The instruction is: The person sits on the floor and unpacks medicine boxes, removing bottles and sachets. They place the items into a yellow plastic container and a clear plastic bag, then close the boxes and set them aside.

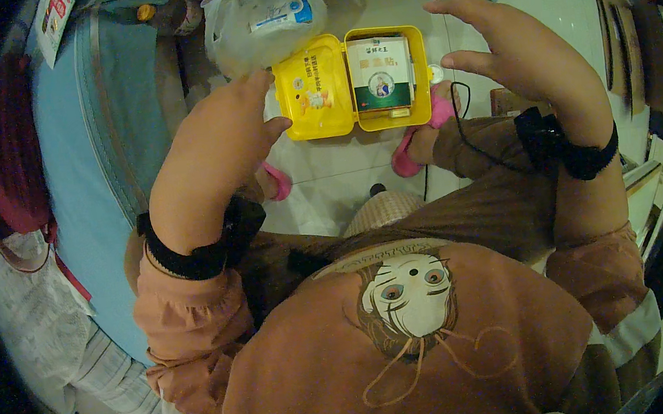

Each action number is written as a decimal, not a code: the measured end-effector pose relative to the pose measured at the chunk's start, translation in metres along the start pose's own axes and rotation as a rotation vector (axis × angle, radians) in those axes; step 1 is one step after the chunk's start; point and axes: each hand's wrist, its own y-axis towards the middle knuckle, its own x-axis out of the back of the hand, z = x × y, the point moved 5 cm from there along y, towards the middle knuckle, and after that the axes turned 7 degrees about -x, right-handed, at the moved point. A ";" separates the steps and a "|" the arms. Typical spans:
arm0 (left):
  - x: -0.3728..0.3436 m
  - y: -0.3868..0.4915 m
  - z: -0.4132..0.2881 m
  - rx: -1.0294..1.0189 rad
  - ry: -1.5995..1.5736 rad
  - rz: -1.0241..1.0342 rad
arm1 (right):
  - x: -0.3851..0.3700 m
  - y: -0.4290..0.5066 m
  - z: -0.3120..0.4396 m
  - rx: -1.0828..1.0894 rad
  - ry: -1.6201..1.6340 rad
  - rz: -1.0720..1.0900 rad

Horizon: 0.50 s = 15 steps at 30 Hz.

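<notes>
In front of me stands a yellow plastic box (422,72), its hinged lid (329,63) laid open to the left. Printed writing and a small cartoon figure mark the lid. Upright inside the box is a white and green carton (378,62) with writing, and more packets show at its edge. At the lid's left edge is my left hand (221,122), thumb and fingers apart and holding nothing; whether the thumb touches the lid I cannot tell. To the right of the box hovers my right hand (513,40), empty, its thumb spread from the fingers.
A white plastic bag (250,41) with a blue-and-white packet sits behind the lid. Left of it lies a bottle with a yellow cap (146,12). A blue-covered bed or seat (82,171) runs along my left. A black cable (459,117) hangs near my right leg. Flat cardboard (615,42) stands far right.
</notes>
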 end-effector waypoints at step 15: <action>0.011 -0.006 -0.012 0.025 0.014 0.028 | 0.076 0.034 -0.027 -0.093 0.537 -0.415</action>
